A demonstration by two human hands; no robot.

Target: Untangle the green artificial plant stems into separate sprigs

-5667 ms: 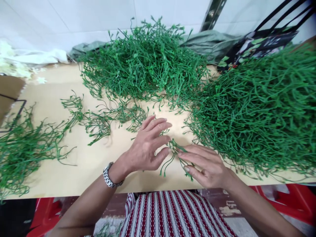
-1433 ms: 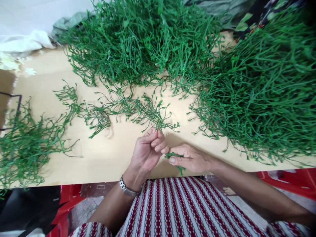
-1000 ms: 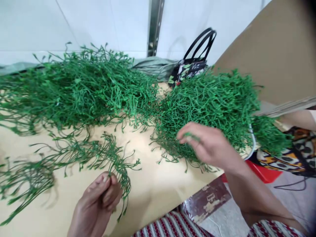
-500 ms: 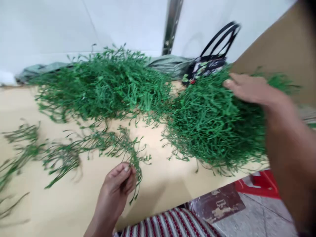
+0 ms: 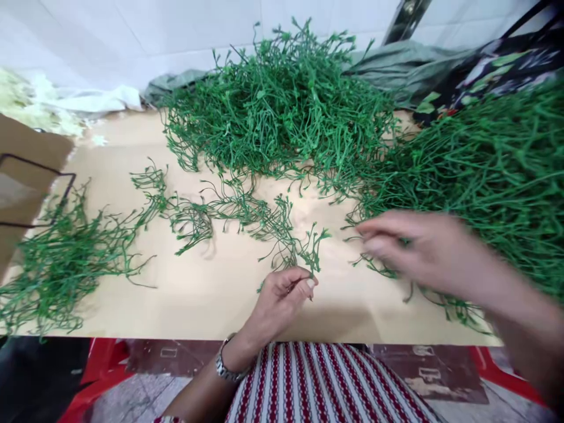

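My left hand (image 5: 286,296) is closed in a pinch on a thin green artificial stem (image 5: 314,249), its forked tips pointing up and away. To the right, my right hand (image 5: 409,247) hovers over the table beside the large right-hand heap of green stems (image 5: 489,170). It is blurred by motion; thumb and fingers are drawn together, and whatever they hold cannot be made out. Beyond my left hand, loose stems (image 5: 247,208) trail across the tabletop. Another big heap of stems (image 5: 282,111) lies against the wall, and a smaller pile of stems (image 5: 61,270) rests at the left.
The pale tabletop (image 5: 211,305) ends just before my striped clothing (image 5: 326,388). At the left edge stand a cardboard box (image 5: 26,147) and a dark wire frame (image 5: 66,194). Pale flower-like pieces (image 5: 48,100) lie behind. A patterned bag (image 5: 497,73) sits back right; red stools (image 5: 103,370) are below.
My view has swung left. My right hand has come away from the top of the right heap toward my left hand, which now pinches a stem with its tips upward.
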